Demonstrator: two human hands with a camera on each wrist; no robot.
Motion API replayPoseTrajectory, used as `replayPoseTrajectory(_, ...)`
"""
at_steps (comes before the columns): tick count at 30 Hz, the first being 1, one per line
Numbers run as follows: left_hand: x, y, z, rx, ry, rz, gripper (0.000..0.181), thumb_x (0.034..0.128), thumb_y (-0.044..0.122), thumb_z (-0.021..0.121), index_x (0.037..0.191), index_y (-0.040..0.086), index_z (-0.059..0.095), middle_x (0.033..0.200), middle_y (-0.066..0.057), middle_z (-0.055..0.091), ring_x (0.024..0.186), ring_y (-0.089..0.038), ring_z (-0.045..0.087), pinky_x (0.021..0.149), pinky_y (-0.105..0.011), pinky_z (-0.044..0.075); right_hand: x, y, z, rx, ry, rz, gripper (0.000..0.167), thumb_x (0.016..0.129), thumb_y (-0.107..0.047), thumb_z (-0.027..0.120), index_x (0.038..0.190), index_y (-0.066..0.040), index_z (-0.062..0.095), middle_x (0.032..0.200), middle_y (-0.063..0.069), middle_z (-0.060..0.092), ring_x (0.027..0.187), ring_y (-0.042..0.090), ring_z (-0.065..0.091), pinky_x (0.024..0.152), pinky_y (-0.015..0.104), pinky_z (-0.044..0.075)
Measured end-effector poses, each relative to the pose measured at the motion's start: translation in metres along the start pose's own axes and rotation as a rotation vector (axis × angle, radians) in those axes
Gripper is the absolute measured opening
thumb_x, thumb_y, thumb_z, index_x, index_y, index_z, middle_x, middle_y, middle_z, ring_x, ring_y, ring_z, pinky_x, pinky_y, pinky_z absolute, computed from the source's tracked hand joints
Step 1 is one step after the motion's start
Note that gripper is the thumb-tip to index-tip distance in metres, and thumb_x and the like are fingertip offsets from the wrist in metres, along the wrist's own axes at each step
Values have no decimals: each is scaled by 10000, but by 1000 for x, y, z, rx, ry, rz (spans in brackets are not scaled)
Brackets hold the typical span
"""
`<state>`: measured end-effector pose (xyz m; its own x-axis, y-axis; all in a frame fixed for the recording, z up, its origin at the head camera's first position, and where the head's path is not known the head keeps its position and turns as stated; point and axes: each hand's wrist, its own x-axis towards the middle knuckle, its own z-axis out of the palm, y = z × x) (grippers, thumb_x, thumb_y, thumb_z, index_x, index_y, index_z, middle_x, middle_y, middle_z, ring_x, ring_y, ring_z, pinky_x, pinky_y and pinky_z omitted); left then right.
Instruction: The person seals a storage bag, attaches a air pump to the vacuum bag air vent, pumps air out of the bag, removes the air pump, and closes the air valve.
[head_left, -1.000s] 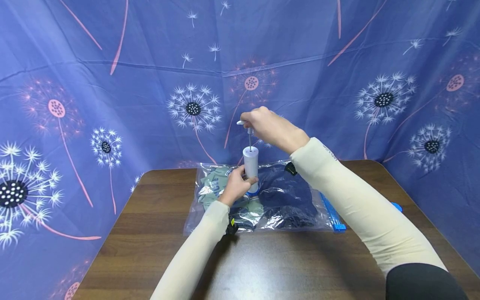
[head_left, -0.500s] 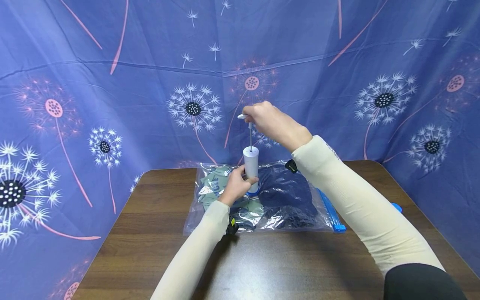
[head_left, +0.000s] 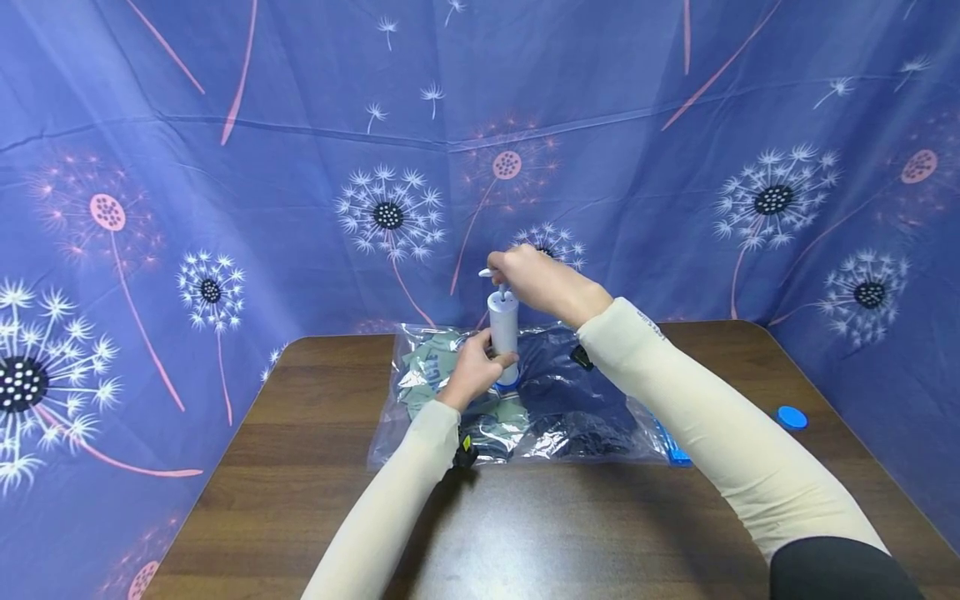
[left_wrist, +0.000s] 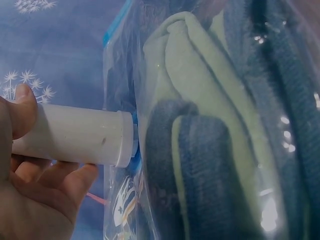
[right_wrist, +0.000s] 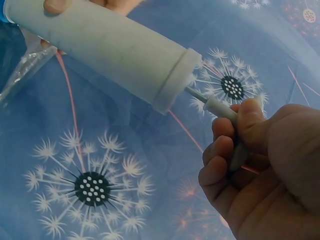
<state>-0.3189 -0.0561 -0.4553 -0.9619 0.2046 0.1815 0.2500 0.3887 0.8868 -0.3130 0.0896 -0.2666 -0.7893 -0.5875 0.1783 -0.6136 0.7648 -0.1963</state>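
Note:
A white hand pump (head_left: 503,321) stands upright on the blue valve (head_left: 507,383) of a clear plastic bag (head_left: 384,425). Inside the bag lie a green garment (head_left: 431,367) and dark blue clothes (head_left: 573,392). My left hand (head_left: 474,367) grips the lower part of the pump cylinder, its fingers wrapped round it in the left wrist view (left_wrist: 45,175). With my right hand (head_left: 536,279) I hold the pump's white T-handle (head_left: 487,272) just above the cylinder top. A short piece of metal rod (right_wrist: 196,94) shows between handle and cylinder in the right wrist view.
The bag lies on a brown wooden table (head_left: 315,433). At its right edge is a blue slider strip (head_left: 677,454), partly behind my right sleeve. A round blue cap (head_left: 792,417) lies farther right. A blue dandelion-print cloth (head_left: 300,208) hangs behind the table.
My right hand rose slightly with the handle, then came down, leaving less of the rod exposed. The blue cap now shows fully beside my right sleeve. My left hand has stayed on the cylinder.

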Motion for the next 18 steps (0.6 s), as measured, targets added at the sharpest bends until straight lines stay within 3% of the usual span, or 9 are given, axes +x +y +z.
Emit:
replayPoseTrajectory(7, 0, 0, 1, 3, -2, -21, 428, 907, 163, 792, 1295, 56, 644, 1274, -157, 702, 1176, -312, 688, 980, -434, 583, -1, 3, 11, -14, -14, -38, 233, 948, 118, 637, 1161, 27, 653, 1134, 198, 727, 1059, 317, 725, 845, 343, 625)
replayPoseTrajectory(18, 1, 0, 1, -6, -7, -5, 440, 911, 137, 790, 1313, 50, 635, 1287, -160, 695, 1199, -311, 680, 994, -434, 578, 0, 6, 15, 10, -22, -27, 226, 961, 105, 629, 1166, 10, 640, 1180, 207, 716, 1104, 313, 720, 884, 353, 622)
